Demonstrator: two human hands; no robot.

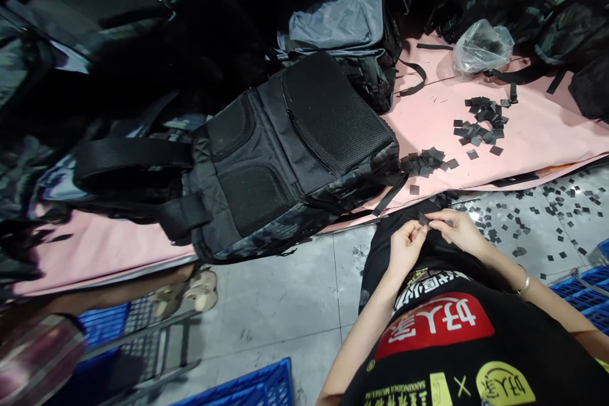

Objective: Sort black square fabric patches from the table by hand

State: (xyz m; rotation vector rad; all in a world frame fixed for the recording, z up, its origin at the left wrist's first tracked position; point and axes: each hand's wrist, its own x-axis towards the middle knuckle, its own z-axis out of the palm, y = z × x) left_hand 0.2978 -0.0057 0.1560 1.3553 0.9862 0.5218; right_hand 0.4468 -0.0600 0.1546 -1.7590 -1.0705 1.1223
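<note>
Close to my lap, my left hand [407,242] and my right hand [455,229] meet fingertip to fingertip. Between them is a small black square piece [423,219], pinched by both hands; its material is hard to tell. Similar black squares lie in a pile [483,120] on the pink-covered table, with another heap [425,162] beside the backpack. To the left of my hands a large black backpack [266,158] lies flat, its padded mesh back facing up and a webbing strap hanging near the table edge.
An open bag with grey lining [335,25] and a clear plastic bag [483,47] sit farther back. Black squares litter the tiled floor [537,216] at right. Blue crates [252,387] stand below. At lower left are another person's leg [118,292] and sandals [202,290].
</note>
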